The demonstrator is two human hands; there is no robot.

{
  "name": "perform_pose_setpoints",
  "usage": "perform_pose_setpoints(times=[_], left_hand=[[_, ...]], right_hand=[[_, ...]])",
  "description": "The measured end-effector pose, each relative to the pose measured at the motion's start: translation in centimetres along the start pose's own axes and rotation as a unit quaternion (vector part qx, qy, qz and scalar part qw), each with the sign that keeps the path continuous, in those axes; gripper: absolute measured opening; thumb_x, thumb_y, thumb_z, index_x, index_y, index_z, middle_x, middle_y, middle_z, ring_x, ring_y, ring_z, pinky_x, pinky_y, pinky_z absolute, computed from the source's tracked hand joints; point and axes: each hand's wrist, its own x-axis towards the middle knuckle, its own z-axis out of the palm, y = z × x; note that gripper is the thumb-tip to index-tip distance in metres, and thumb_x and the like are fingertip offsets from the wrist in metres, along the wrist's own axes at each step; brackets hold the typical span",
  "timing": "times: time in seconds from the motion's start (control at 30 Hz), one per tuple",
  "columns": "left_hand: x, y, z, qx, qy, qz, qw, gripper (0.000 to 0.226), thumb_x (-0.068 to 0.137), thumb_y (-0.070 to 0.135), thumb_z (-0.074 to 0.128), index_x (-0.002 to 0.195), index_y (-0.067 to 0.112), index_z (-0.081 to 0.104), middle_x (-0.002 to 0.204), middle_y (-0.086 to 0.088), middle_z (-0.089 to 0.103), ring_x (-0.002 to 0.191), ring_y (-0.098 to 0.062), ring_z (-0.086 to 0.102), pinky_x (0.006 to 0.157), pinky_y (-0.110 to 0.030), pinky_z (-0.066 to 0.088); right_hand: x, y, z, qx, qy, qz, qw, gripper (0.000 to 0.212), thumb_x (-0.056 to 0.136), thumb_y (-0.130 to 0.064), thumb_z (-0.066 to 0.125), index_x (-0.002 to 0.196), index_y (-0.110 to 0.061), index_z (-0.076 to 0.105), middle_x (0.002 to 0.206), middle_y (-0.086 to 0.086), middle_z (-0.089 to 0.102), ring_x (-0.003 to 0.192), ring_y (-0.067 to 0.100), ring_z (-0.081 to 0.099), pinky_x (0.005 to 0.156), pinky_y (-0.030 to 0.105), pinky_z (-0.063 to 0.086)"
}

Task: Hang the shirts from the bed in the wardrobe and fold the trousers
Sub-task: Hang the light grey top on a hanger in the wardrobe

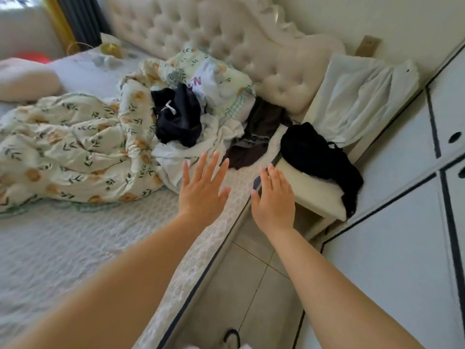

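Two hands out in front, both empty, palms down, held apart. Left hand (201,190): fingers straight and spread, over the bed (75,248) near its side edge. Cannot tell whether it touches the cover. Right hand (273,197): fingers straight and close together, just off the bed's side edge.

Writing, one item only: white top (214,79) at the bed's head end carries purple print. One letter shows, possibly an N; the rest is creased under.

Clothes heap on the bed, toward the head end, just beyond the left hand:
- navy garment (178,117) with a white drawstring, on top of the heap. Shirt or trousers, cannot tell.
- white cloth (181,152) under it, crumpled, type unclear.
- brown garment (259,132) at the bed's side edge, partly tucked under the heap.

Floral duvet (75,147) is bunched on the bed, overlapping the heap and hiding its far side.

Counter (309,195), cream, stands just beside the bed's head end. Black garment (317,157) is slumped over it, one end hanging down its outer side. Folded white fabric (357,96) lies behind that.

Wardrobe (402,248) stands beside the bed across a strip of floor, doors closed, cut off by the frame's right edge. Dark looped handle (231,336) sits at the bottom edge, off the bed, cut off; cannot identify it. The bed's far side is blurred.
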Motion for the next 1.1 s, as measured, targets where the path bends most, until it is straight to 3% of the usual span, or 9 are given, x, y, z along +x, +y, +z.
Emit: perform_pose_setpoints(times=[0.17,0.33,0.73,1.1], left_hand=[[1.6,-3.3,1.1,-0.004,-0.019,-0.072,0.997,0.062,0.098,0.052,0.016,0.150,0.030,-0.011,0.158,0.005,-0.019,0.143,-0.018,-0.022,0.114,-0.050,-0.016],[3.6,-6.8,3.1,0.006,-0.056,-0.115,0.992,0.062,0.098,0.052,0.014,0.150,0.030,-0.011,0.157,0.005,-0.022,0.143,-0.017,-0.023,0.112,-0.048,-0.019],[9.8,-12.4,12.0,0.000,-0.163,-0.125,0.979,0.061,0.099,0.049,0.016,0.150,0.028,-0.011,0.157,0.005,-0.020,0.143,-0.017,-0.022,0.109,-0.047,-0.022],[13.9,-15.8,23.6,-0.002,-0.231,-0.156,0.960,0.062,0.099,0.046,0.029,0.152,0.025,0.003,0.160,0.001,-0.007,0.146,-0.019,-0.013,0.113,-0.050,-0.014]], right_hand=[[5.0,-2.6,2.3,0.010,-0.039,-0.062,0.997,0.058,0.098,-0.032,0.035,0.150,-0.017,0.016,0.158,0.004,0.011,0.145,0.021,0.007,0.117,0.037,0.010],[8.8,-4.8,5.5,0.025,-0.086,-0.089,0.992,0.057,0.098,-0.034,0.033,0.150,-0.017,0.017,0.158,0.002,0.012,0.145,0.020,0.006,0.117,0.035,0.010],[17.6,-5.8,15.7,0.015,-0.191,-0.071,0.979,0.057,0.099,-0.033,0.036,0.149,-0.015,0.018,0.157,0.003,0.014,0.145,0.020,0.008,0.116,0.034,0.009],[24.0,-3.4,27.9,-0.025,-0.297,-0.101,0.949,0.053,0.097,-0.026,0.039,0.146,-0.014,0.025,0.154,0.003,0.023,0.142,0.021,0.016,0.114,0.035,0.017]])
